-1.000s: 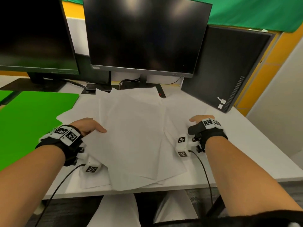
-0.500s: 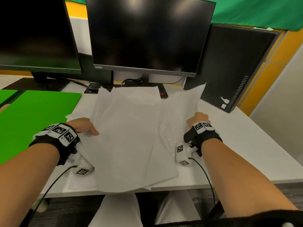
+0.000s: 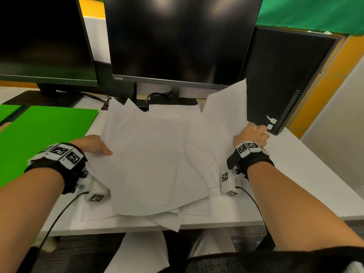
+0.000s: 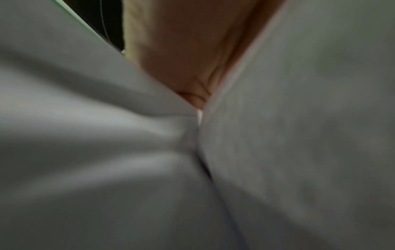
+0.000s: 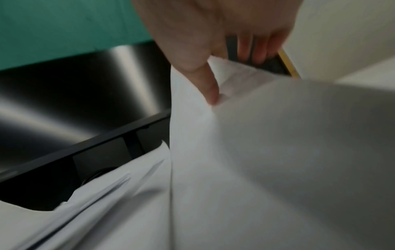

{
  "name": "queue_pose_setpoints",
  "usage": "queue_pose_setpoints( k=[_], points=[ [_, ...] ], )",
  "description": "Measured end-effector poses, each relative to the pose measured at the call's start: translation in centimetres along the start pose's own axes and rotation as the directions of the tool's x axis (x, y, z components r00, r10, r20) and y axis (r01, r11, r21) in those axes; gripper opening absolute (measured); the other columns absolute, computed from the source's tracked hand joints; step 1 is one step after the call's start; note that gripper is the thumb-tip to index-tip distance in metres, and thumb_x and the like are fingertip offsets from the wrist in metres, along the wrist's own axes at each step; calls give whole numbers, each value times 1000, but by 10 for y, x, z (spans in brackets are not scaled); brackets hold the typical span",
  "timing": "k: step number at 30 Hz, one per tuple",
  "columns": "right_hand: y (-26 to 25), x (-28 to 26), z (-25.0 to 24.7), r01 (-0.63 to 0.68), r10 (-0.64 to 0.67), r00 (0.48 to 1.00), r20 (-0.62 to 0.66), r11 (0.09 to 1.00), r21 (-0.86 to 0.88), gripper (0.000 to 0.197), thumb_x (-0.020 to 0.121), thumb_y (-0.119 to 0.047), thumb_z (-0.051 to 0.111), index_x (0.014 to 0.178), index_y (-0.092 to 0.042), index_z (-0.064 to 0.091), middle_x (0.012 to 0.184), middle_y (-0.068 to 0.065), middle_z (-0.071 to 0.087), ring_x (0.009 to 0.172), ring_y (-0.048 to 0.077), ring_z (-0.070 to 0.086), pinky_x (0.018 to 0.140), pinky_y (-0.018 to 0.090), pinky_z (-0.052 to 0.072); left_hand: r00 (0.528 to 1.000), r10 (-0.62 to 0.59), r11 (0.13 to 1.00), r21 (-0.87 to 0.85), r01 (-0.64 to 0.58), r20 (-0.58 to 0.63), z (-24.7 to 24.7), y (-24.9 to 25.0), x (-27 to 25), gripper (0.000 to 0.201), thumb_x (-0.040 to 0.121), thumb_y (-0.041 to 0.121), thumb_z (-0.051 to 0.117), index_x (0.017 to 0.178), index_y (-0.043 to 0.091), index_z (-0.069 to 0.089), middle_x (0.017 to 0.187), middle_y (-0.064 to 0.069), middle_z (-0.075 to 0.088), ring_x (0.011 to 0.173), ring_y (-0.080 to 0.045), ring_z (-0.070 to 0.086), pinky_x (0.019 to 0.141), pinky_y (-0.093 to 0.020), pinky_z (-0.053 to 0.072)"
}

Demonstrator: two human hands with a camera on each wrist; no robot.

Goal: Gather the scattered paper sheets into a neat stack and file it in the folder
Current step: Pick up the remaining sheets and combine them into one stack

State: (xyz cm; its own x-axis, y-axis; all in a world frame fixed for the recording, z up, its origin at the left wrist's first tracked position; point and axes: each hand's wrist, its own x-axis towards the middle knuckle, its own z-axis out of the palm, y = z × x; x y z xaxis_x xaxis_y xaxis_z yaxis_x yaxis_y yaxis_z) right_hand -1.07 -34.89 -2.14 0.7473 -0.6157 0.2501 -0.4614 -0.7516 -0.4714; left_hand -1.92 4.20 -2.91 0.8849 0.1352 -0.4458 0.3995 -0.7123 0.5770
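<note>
A loose pile of white paper sheets (image 3: 153, 160) lies fanned across the white desk (image 3: 307, 174), some corners hanging over the front edge. My left hand (image 3: 92, 145) grips the pile's left edge, thumb on top and fingers hidden beneath; the left wrist view shows only blurred paper (image 4: 85, 152) against the palm. My right hand (image 3: 254, 134) pinches the right edge of the sheets and lifts it, so one sheet (image 3: 226, 107) stands up towards the monitor. In the right wrist view the thumb (image 5: 205, 81) presses on the raised paper (image 5: 235, 152). The green folder (image 3: 39, 134) lies open at left.
Two dark monitors (image 3: 177, 36) stand at the back with their stands and cables behind the pile. A black computer case (image 3: 285, 75) stands close to my right hand. Bare desk lies to the right of the pile.
Both hands have lifted the pile's side edges and drawn them inwards. The right hand rose and moved back, raising a sheet upright. The pile is now narrower and bunched.
</note>
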Motion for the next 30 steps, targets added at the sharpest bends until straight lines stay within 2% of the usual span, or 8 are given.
queue_pose_setpoints(
  k=[2,4,8,14,19,22,27,30],
  points=[
    [-5,-1,1,55,-51,995,-90,997,45,67,76,-2,64,136,-10,35,142,17,31,122,36,38,100,41,35,1000,-23,999,41,23,2,2,-7,7,48,80,7,68,125,-3,55,129,-20,59,117,-39,55,104,-49,42],
    [-14,-2,2,117,-127,986,110,989,90,58,85,-9,59,137,-8,35,140,17,37,121,35,44,100,40,38,999,-34,999,26,33,23,5,-9,11,45,79,2,67,123,-6,56,126,-24,60,113,-41,58,102,-50,44],
    [-26,-20,4,141,-97,757,646,990,-17,70,81,-53,56,132,-7,46,135,14,51,120,36,51,104,40,40,999,-44,999,-5,45,30,8,-7,12,42,80,-2,65,121,-6,58,122,-23,62,112,-41,58,100,-48,45],
    [-51,-40,18,146,-143,554,820,987,73,61,74,-35,72,125,-6,53,116,7,59,99,27,54,86,30,43,999,-8,999,-48,10,46,11,-11,12,43,80,-2,64,122,-3,56,123,-22,61,114,-42,58,102,-52,43],
    [-40,-32,27,194,-194,558,807,976,100,73,77,-39,70,139,-10,42,145,10,44,130,28,43,111,38,33,997,47,987,-155,-37,59,3,-15,9,41,81,-8,59,122,-1,53,121,-19,60,113,-40,56,101,-49,43],
    [-22,-26,-1,92,-153,680,717,988,124,57,88,-19,62,139,-7,40,146,13,40,133,28,41,92,26,43,999,40,969,-243,-38,6,-11,-22,7,41,82,-5,59,122,1,55,120,-18,63,111,-40,58,101,-49,43],
    [28,-11,-29,245,-140,799,585,964,-104,46,88,-15,56,133,-23,51,145,6,45,130,28,44,108,29,34,999,-51,890,-454,48,6,-7,-28,-6,6,82,4,57,86,1,62,55,-14,70,46,-29,67,47,-33,57],
    [36,-17,-28,108,-96,784,613,994,19,48,86,-14,61,132,-20,52,142,10,47,127,30,48,98,30,40,997,-31,833,-550,64,69,13,-23,-8,19,78,9,66,96,4,64,64,-13,74,52,-27,71,54,-35,59]
  ],
)
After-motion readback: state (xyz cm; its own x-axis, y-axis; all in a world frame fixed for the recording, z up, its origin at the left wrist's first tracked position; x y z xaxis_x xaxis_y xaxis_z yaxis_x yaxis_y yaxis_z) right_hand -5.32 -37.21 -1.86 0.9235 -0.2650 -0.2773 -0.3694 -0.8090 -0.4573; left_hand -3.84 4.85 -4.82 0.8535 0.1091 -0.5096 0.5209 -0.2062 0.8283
